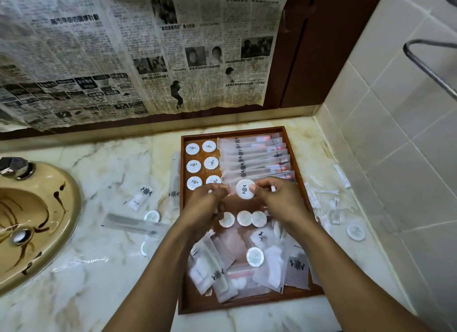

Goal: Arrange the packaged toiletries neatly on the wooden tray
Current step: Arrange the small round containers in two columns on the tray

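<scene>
Head view is showing the wooden tray lying on the marble surface, right of the sink. At the tray's far left, round discs are sitting in two tidy columns. At its far right, long sachets are lying in an overlapping row. Three more discs are lying side by side near the middle, and a loose heap of pouches is filling the near end.

Both forearms are reaching in from the near edge, with the hands meeting over the tray's middle. The right hand is pinching a round white packet by its right edge between thumb and fingertips, holding it face up just above the sachet row. The left hand is hovering just left of it, knuckles up and fingers curled inward; whether it is gripping anything cannot be told.

Off the tray, a small pouch and a long sleeve are lying on the surface to the left. Thin clear wrappers and a stray disc are lying to the right. Newspaper is covering the far wall, and a tiled wall is standing on the right.
</scene>
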The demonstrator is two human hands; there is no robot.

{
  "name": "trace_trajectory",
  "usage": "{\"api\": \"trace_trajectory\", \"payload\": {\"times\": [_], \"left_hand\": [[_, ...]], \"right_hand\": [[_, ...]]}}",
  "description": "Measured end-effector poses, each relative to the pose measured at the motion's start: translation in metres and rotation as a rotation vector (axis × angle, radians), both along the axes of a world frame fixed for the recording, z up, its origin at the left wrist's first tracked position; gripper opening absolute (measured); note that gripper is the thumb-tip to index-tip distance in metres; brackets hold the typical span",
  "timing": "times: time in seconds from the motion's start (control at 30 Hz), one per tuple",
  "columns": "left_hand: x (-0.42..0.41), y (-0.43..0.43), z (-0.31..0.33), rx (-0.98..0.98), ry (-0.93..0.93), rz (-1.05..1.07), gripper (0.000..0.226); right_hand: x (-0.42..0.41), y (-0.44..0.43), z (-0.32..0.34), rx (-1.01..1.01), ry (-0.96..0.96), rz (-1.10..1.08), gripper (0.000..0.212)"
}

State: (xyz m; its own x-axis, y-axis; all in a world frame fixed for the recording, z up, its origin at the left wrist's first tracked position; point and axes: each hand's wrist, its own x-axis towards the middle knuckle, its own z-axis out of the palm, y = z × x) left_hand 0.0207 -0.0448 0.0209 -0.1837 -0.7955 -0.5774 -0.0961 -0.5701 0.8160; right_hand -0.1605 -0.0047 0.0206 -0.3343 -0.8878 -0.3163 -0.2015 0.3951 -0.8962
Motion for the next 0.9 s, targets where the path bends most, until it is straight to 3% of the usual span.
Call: {"api": "trace_trajectory", "payload": {"times": [0.1, 0.2, 0.4, 0.9], "left_hand": [[0.014, -0.02, 0.001, 0.096, 0.256, 0.164, 0.019], [0.034, -0.042, -0.009, 0.083, 0.289, 0.271, 0.02], [0.065, -0.093, -0.034, -0.193, -0.02, 0.275, 0.017], [0.062, -0.205, -0.079, -0.488, -0.513, -0.057, 0.004]], "right_hand": [[0.008, -0.032, -0.002, 0.02, 0.068, -0.013, 0.01], [0.015, -0.066, -0.008, 0.034, 0.098, -0.014, 0.014], [0.029, -0.132, -0.015, 0.066, 0.259, 0.039, 0.002], [0.054, -0.253, -0.058, 0.152, 0.574, 0.31, 0.024]]}}
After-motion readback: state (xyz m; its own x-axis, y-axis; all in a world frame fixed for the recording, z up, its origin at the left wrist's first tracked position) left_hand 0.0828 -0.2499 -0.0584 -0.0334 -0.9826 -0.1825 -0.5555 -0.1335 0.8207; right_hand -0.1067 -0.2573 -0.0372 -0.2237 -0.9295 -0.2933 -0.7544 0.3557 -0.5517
